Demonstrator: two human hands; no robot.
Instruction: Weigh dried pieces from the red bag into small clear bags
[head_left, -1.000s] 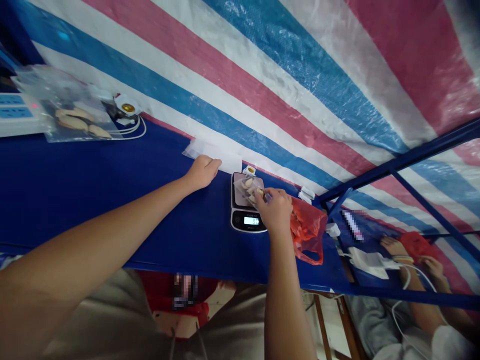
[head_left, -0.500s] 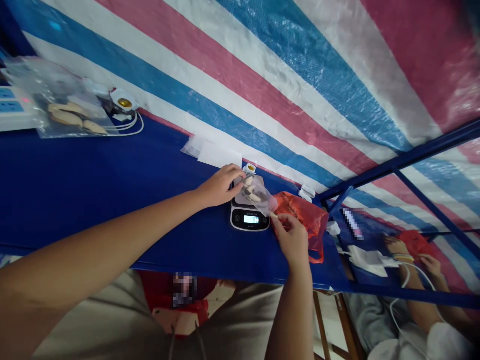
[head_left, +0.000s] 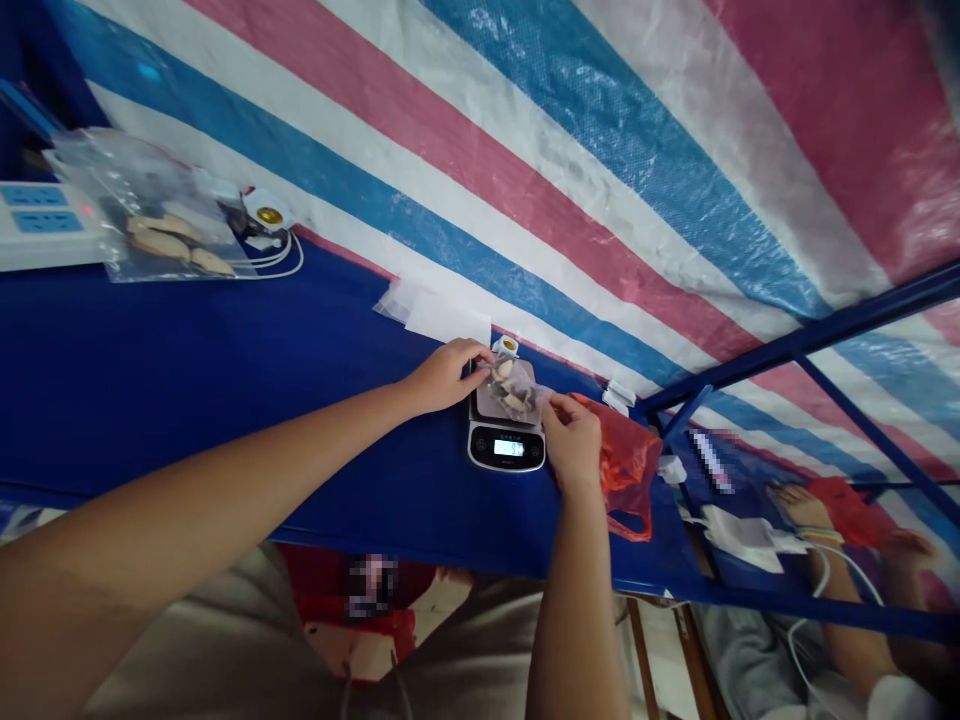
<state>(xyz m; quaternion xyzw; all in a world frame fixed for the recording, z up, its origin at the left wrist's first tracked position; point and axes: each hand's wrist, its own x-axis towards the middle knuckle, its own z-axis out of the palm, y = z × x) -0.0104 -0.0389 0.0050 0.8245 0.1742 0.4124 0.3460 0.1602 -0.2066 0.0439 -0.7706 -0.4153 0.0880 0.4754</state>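
Note:
On a digital kitchen scale (head_left: 507, 447) with a lit display rests a small clear plastic bag (head_left: 517, 388) of pale and dark dried slices. My left hand (head_left: 450, 376) pinches the bag's upper left edge. At its right edge, my right hand (head_left: 571, 436) grips the plastic between thumb and fingers. A red plastic bag (head_left: 630, 465) lies just right of that hand, partly hidden by it. Behind the scale stands a small white item with a gold centre (head_left: 507, 345).
At the left, a larger clear bag (head_left: 172, 235) of pale pieces lies near a white power strip (head_left: 45, 222) and cables. White paper (head_left: 448, 318) lies behind the scale. A blue metal frame (head_left: 750, 345) rises at right; beyond it another person's hands (head_left: 806, 510) work by a red bag.
My right hand has moved up and closer to the small bag, now gripping its right edge. The bag lies flatter over the scale plate. The whole view has shifted slightly.

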